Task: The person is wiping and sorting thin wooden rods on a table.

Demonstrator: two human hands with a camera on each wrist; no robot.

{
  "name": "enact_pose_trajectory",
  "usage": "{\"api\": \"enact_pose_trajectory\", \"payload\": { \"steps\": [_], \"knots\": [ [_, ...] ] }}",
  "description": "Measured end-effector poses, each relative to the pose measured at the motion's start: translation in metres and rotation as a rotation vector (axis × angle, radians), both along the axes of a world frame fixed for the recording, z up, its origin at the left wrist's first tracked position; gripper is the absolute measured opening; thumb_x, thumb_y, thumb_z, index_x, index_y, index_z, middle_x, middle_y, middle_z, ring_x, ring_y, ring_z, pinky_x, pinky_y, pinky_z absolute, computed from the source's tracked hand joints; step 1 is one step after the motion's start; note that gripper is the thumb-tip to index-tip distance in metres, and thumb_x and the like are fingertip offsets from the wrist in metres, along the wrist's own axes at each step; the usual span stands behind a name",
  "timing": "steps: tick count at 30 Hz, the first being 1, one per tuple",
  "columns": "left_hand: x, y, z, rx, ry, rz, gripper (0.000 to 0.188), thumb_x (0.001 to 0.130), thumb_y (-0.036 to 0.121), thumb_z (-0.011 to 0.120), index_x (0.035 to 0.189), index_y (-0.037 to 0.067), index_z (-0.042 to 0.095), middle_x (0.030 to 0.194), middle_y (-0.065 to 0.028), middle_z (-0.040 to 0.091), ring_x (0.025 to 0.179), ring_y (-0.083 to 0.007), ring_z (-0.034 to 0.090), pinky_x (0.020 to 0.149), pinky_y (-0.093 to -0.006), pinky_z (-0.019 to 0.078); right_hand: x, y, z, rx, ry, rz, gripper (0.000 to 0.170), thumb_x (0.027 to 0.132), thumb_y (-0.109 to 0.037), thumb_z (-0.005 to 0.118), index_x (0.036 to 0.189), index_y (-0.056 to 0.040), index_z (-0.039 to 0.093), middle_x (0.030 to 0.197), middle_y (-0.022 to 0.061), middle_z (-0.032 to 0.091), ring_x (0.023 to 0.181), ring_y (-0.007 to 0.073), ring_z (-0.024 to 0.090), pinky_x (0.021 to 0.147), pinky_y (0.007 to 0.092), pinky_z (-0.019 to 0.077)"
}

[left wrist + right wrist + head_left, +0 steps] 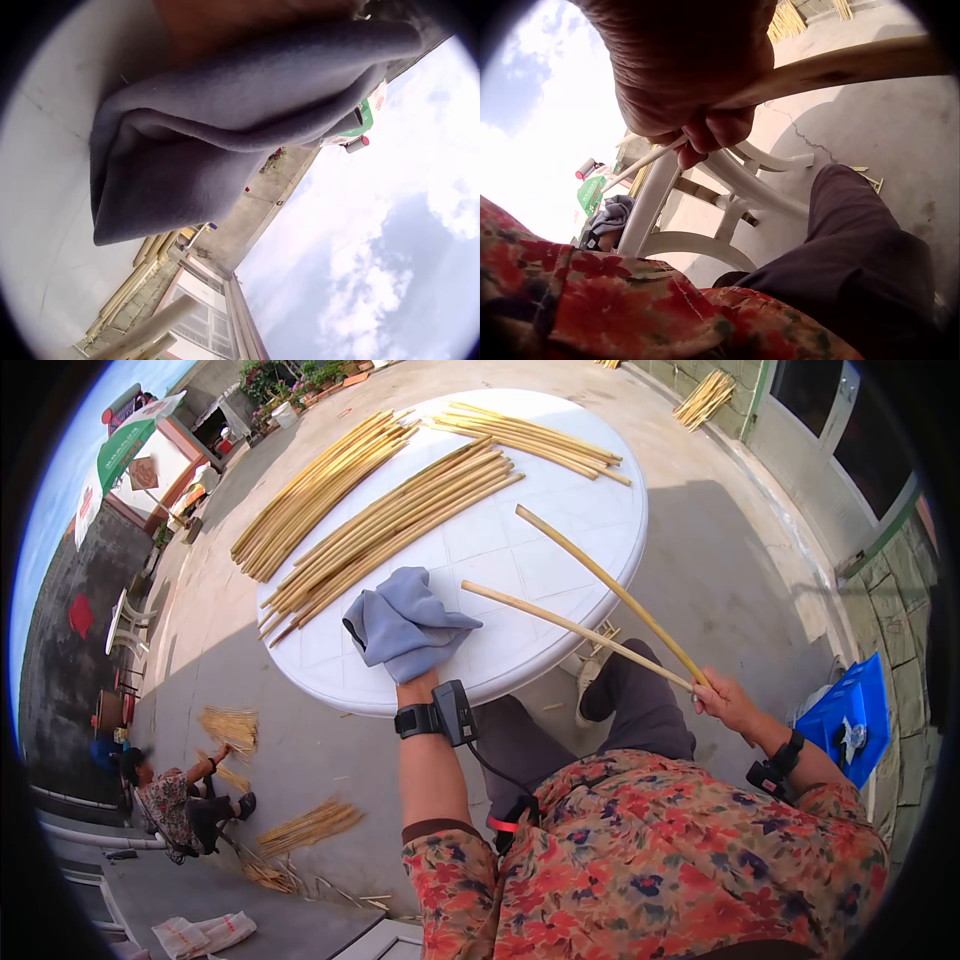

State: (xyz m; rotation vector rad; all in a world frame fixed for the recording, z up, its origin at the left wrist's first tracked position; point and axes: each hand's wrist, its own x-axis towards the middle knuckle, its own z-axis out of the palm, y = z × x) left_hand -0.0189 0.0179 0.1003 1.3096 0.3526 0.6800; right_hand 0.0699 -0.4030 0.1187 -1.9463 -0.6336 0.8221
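Shirt [680,850], right hand [727,703] gripping two sticks [840,70], left hand [418,684] under one cloth [408,622], grip unclear

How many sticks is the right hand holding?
2. In the head view, both run from the right hand over the table: one stick ends farther from the cloth, the other stick nearer it. The fist could hide more.

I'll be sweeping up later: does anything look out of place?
Slightly: short stick pieces lie scattered on the ground, lower left in the head view, while sticks on the white table lie in neat groups.
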Motion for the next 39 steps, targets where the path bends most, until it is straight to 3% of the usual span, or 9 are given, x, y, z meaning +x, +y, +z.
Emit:
{"api": "enact_pose_trajectory", "payload": {
  "steps": [3,10,19,25,27,29,31,34,39],
  "knots": [
    [-0.001,-0.014,0.001,0.039,0.023,-0.056,0.024,0.088,0.03,0.038,0.096,0.007,0.043,0.084,-0.0062,0.049,0.069,-0.0189,0.05,0.062,-0.0356,0.0465,0.0,0.029,0.018,0.164,0.207,-0.019,0.026,0.09,-0.031,0.04,0.087,-0.0063,0.049,0.063,0.0,0.051,0.045,0.0011,0.039,0.042,0.0142,0.0318],
    [0.006,-0.046,0.003,0.039,0.036,-0.207,0.026,0.088,0.03,0.038,0.099,0.007,0.043,0.088,-0.0068,0.05,0.073,-0.0194,0.05,0.066,-0.036,0.0466,0.014,0.16,0.034,0.379,0.668,0.252,0.031,0.09,-0.032,0.04,0.087,-0.002,0.048,0.065,0.0046,0.053,0.042,0.004,0.041,0.033,0.0159,0.0318],
    [0.001,-0.052,-0.02,-0.541,-0.101,0.001,0.029,0.088,0.031,0.038,0.103,0.006,0.043,0.092,-0.0076,0.051,0.08,-0.0201,0.052,0.072,-0.0365,0.0467,0.006,0.235,0.014,0.283,0.985,0.343,0.038,0.091,-0.035,0.035,0.084,-0.0008,0.05,0.065,0.0082,0.052,0.04,0.0098,0.047,0.029,0.0206,0.0381],
    [-0.001,-0.052,-0.03,-0.681,-0.141,0.035,0.031,0.088,0.031,0.039,0.106,0.006,0.043,0.095,-0.008,0.051,0.083,-0.0205,0.052,0.075,-0.0367,0.0467,-0.007,0.234,0.027,0.153,0.854,0.282,0.036,0.09,-0.036,0.037,0.087,-0.0023,0.049,0.063,0.005,0.051,0.04,0.0081,0.047,0.032,0.0198,0.0401],
    [-0.006,-0.054,-0.03,-0.432,-0.037,0.019,0.04,0.089,0.033,0.039,0.119,0.006,0.037,0.111,-0.0092,0.046,0.102,-0.0206,0.045,0.088,-0.0338,0.0395,-0.013,0.232,0.025,0.154,0.572,0.313,0.028,0.089,-0.031,0.042,0.089,-0.003,0.047,0.064,0.0034,0.05,0.041,0.0063,0.046,0.034,0.0191,0.0407],
    [-0.005,-0.057,-0.019,-0.526,-0.047,-0.001,0.039,0.089,0.033,0.039,0.117,0.006,0.038,0.11,-0.0089,0.047,0.1,-0.0207,0.046,0.086,-0.0338,0.0404,-0.015,0.229,0.025,0.148,0.465,0.35,0.023,0.088,-0.025,0.045,0.092,-0.0028,0.044,0.063,0.0035,0.048,0.043,0.0067,0.047,0.034,0.0201,0.04],
    [-0.003,-0.06,-0.006,-0.614,-0.058,-0.022,0.038,0.089,0.032,0.04,0.116,0.006,0.039,0.108,-0.0087,0.048,0.098,-0.0208,0.047,0.085,-0.0339,0.0414,-0.019,0.225,0.029,0.047,-0.053,0.438,0.022,0.088,-0.023,0.043,0.092,-0.002,0.042,0.065,0.0077,0.05,0.049,0.0152,0.051,0.043,0.0277,0.0432],
    [-0.001,-0.062,0.002,-0.767,-0.03,0.003,0.044,0.087,0.033,0.042,0.124,0.01,0.035,0.118,-0.0069,0.045,0.106,-0.0234,0.044,0.093,-0.0333,0.0356,-0.022,0.228,-0.001,0.163,-0.405,0.382,0.019,0.088,-0.019,0.042,0.091,-0.0007,0.039,0.067,0.0129,0.052,0.06,0.0256,0.054,0.056,0.0354,0.0436],
    [0.0,-0.062,-0.001,-0.663,-0.062,-0.04,0.044,0.087,0.033,0.042,0.123,0.01,0.035,0.118,-0.007,0.045,0.106,-0.0232,0.044,0.093,-0.0329,0.0356,-0.025,0.224,0.002,0.173,-0.355,0.335,0.015,0.087,-0.015,0.041,0.089,-0.0007,0.038,0.068,0.0152,0.053,0.066,0.0311,0.054,0.061,0.0378,0.0423]
  ]
}}
